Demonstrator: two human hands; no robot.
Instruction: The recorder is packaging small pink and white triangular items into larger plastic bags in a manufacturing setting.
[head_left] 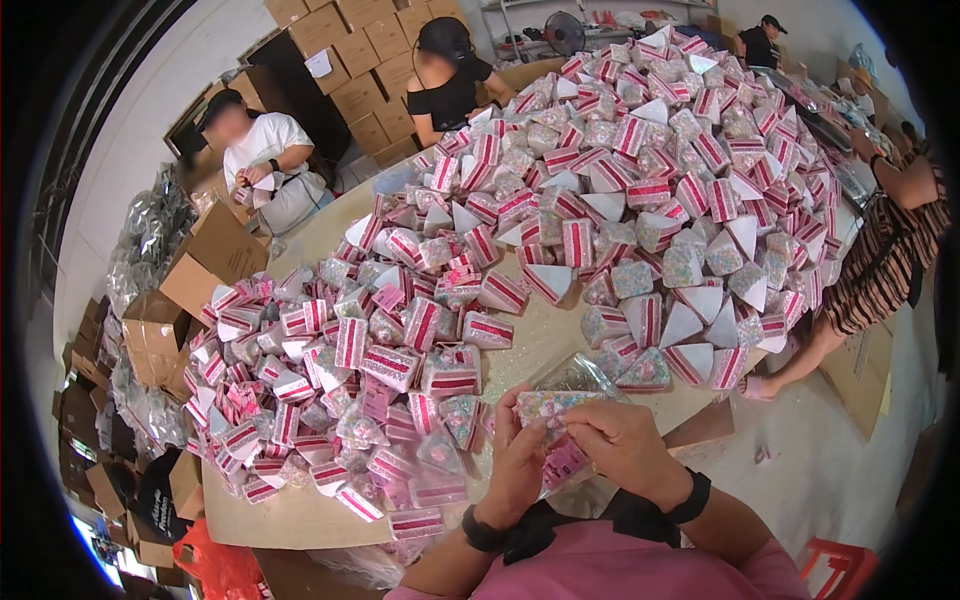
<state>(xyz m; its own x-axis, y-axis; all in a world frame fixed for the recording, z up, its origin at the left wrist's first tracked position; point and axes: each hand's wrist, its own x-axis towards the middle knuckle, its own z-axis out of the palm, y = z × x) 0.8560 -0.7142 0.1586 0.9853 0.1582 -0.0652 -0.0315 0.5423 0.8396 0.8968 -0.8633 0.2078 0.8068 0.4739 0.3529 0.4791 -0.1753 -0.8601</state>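
Close in front of me I hold a toy cake slice [560, 405] with a pale, sprinkle-covered top. My left hand [515, 465] is closed around its left end, the thumb against the near side. My right hand [630, 450] is closed too, its fingers pinching at the right side of the slice. A clear plastic bag [580, 372] shows just beyond the slice, and a pink printed card [562, 465] hangs below it between my hands. My fingers hide part of the slice and the bag.
A big heap of unbagged-looking slices [650, 200] fills the table's [530, 345] far right. Another heap, with bags and pink cards [375, 395], lies left. Cardboard boxes [215, 255] stand past the left edge; a red stool [840, 565] is at lower right. Several people work around the table.
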